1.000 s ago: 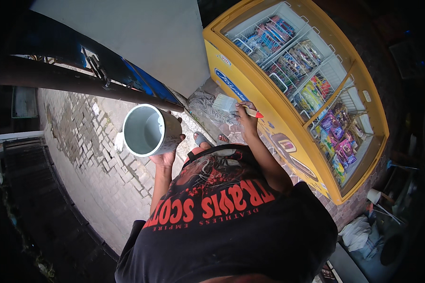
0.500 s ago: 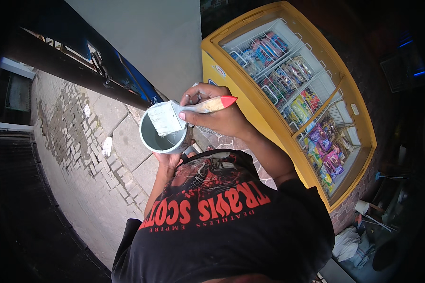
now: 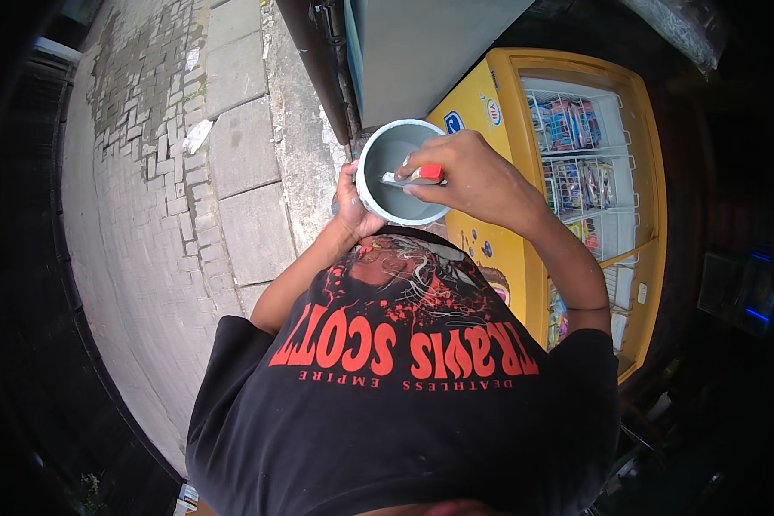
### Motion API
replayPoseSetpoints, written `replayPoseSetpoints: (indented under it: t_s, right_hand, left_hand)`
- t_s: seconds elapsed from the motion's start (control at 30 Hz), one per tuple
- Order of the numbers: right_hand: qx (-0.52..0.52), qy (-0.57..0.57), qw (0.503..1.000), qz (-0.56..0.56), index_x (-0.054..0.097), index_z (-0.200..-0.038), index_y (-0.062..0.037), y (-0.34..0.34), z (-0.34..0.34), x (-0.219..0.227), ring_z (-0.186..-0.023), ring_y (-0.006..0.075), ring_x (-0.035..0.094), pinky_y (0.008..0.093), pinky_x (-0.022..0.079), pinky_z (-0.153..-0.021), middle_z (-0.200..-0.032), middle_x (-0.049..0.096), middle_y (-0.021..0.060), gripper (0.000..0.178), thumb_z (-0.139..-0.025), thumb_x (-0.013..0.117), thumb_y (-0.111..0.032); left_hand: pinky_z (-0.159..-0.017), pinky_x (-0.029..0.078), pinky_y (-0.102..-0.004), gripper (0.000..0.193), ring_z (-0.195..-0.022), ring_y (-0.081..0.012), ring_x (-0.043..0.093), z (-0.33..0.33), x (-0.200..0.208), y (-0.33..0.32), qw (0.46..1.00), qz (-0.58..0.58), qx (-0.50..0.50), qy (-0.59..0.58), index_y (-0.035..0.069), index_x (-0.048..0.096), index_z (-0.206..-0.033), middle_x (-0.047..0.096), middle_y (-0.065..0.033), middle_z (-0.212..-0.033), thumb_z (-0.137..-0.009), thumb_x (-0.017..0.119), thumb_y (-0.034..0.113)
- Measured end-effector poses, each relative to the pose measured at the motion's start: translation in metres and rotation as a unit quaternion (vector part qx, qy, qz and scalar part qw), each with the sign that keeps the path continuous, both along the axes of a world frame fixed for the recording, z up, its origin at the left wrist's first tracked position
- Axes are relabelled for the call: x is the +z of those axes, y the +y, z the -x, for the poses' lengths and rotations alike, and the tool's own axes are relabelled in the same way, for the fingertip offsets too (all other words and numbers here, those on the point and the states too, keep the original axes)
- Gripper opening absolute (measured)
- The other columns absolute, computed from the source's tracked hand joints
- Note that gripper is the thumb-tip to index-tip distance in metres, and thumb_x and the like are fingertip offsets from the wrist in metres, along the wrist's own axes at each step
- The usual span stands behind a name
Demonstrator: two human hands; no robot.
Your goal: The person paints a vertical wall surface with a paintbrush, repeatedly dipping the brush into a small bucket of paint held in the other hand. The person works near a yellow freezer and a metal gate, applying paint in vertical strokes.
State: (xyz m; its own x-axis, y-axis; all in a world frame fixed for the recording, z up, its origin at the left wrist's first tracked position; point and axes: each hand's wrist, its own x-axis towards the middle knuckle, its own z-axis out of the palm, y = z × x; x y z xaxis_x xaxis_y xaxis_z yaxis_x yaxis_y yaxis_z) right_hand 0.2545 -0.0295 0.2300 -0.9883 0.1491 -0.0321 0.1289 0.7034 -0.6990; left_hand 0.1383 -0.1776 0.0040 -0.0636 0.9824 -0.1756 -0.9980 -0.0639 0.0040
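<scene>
My left hand holds a round white tub from its left side, fingers around the outer wall. Inside it the surface looks pale grey; how much paint it holds I cannot tell. Over the tub's opening, my right hand grips a paintbrush by its wooden handle, whose red end points up toward me. The brush head dips down into the tub, and its bristles are mostly hidden by my fingers and the steep angle.
A yellow chest freezer with a glass top and baskets of coloured packets stands close on the right. Ahead rise a grey wall and a dark metal post. Paving slabs and worn bricks stretch leftward, with a white scrap lying there.
The brush has gone from lying flat across the tub's rim, white bristles showing, to pointing down inside it. My view has turned, so the tub and freezer appear further right.
</scene>
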Motion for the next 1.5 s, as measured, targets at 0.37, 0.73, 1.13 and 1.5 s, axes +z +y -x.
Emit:
replayPoseSetpoints:
  t_s: [0.37,0.73,1.13,1.5]
  right_hand:
    - [0.062,-0.002,0.994,-0.09,0.077,-0.095,-0.0026,-0.008,0.034,-0.016,-0.08,0.0356,0.071,0.0421,0.056,-0.077,-0.081,0.071,0.0188,0.015,-0.082,0.075,-0.011]
    - [0.025,0.13,0.985,-0.108,0.077,-0.093,-0.0027,0.012,0.046,0.028,-0.079,0.034,0.074,0.0412,0.058,-0.075,-0.084,0.074,0.0187,0.022,-0.077,0.078,-0.018]
    - [-0.159,0.213,0.958,0.105,0.077,-0.099,-0.0036,0.017,0.019,0.01,-0.079,0.0179,0.075,0.0321,0.058,-0.075,-0.085,0.077,0.0095,0.026,-0.081,0.082,-0.022]
    - [-0.228,0.197,0.888,0.348,0.071,-0.108,-0.0017,0.026,0.017,-0.034,-0.088,0.0093,0.069,0.0235,0.054,-0.074,-0.098,0.072,0.0048,0.02,-0.092,0.077,-0.012]
  left_hand:
    - [-0.111,0.047,-0.0557,0.075,-0.128,-0.0357,0.059,0.016,0.0,-0.01,0.99,0.091,0.049,0.091,0.007,0.054,-0.143,0.059,-0.0167,-0.141,-0.097,0.038,0.065]
    - [-0.092,0.046,-0.083,0.083,-0.133,-0.0507,0.051,0.047,0.024,-0.003,0.993,-0.003,0.073,0.097,0.011,0.034,-0.157,0.043,-0.0203,-0.154,-0.099,0.035,0.07]
    - [-0.095,0.051,-0.0759,0.09,-0.137,-0.0515,0.048,0.04,0.034,0.003,0.983,0.018,0.096,0.153,0.016,0.025,-0.162,0.039,-0.0239,-0.158,-0.096,0.039,0.076]
    - [-0.094,0.05,-0.0762,0.091,-0.137,-0.051,0.047,0.043,0.03,-0.01,0.979,-0.001,0.124,0.164,0.012,0.03,-0.16,0.04,-0.0225,-0.158,-0.096,0.035,0.076]
